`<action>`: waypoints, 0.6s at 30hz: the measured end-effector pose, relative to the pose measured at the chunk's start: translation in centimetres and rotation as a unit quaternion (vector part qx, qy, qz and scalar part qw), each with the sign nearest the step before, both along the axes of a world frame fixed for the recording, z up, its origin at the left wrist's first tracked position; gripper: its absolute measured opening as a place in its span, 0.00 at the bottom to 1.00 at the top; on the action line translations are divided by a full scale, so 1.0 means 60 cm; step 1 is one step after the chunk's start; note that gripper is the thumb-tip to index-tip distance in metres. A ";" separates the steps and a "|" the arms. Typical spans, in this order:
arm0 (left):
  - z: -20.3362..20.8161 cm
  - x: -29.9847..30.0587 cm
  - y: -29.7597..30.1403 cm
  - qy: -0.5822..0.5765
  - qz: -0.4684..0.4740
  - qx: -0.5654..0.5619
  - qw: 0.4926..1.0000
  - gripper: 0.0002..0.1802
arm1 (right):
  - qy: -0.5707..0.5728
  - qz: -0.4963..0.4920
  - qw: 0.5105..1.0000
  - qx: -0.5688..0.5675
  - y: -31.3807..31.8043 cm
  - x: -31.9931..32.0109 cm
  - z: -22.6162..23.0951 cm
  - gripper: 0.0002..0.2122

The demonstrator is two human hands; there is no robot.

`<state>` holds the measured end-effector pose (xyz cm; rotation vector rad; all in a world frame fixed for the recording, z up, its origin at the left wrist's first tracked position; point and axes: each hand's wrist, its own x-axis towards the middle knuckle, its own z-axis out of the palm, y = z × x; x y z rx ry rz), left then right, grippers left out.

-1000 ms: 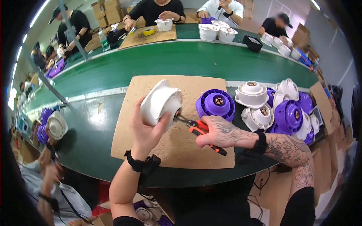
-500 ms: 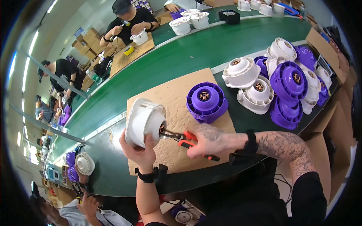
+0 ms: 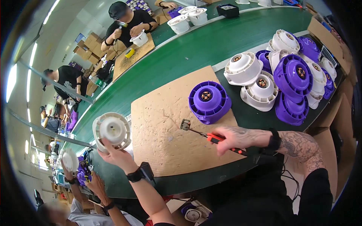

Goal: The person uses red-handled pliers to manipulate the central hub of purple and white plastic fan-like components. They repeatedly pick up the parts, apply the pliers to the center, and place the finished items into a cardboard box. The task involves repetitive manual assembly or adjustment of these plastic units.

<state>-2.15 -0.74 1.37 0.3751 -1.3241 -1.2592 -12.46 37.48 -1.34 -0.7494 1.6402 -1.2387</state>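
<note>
My left hand (image 3: 117, 155) grips a white round plastic housing (image 3: 112, 130), held up over the left edge of the cardboard sheet. Its domed middle faces me with no copper coil in the centre. In my right hand (image 3: 236, 138) are pliers (image 3: 215, 138) with red and black handles. Their tips hold a small dark piece with a greenish board (image 3: 185, 124), raised over the cardboard and apart from the housing. A purple housing (image 3: 209, 101) with a copper coil in its centre stands on the cardboard, beyond my right hand.
The cardboard sheet (image 3: 158, 154) lies on the dark bench. Several white and purple housings (image 3: 293, 78) are piled at the right, beside cardboard boxes (image 3: 332, 41). A green conveyor belt (image 3: 181, 56) runs behind. A co-worker with tools (image 3: 96, 184) sits at lower left; others work across the belt.
The white housing has moved left and turned, away from the pliers. The pliers have drawn back right with the small board piece, and the housing's centre has lost its copper coil.
</note>
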 end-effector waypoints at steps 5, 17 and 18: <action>-0.017 -0.016 0.036 -0.063 -0.269 0.187 0.943 0.24 | 0.093 -0.036 0.995 0.016 0.044 -0.005 0.041 0.29; -0.060 -0.036 0.095 -0.391 -0.196 -0.230 0.869 0.23 | 0.234 -0.011 0.971 0.041 0.032 -0.016 0.041 0.32; -0.047 -0.036 0.106 -0.356 -0.079 -0.372 0.854 0.24 | 0.238 -0.006 0.970 0.045 0.028 -0.014 0.039 0.32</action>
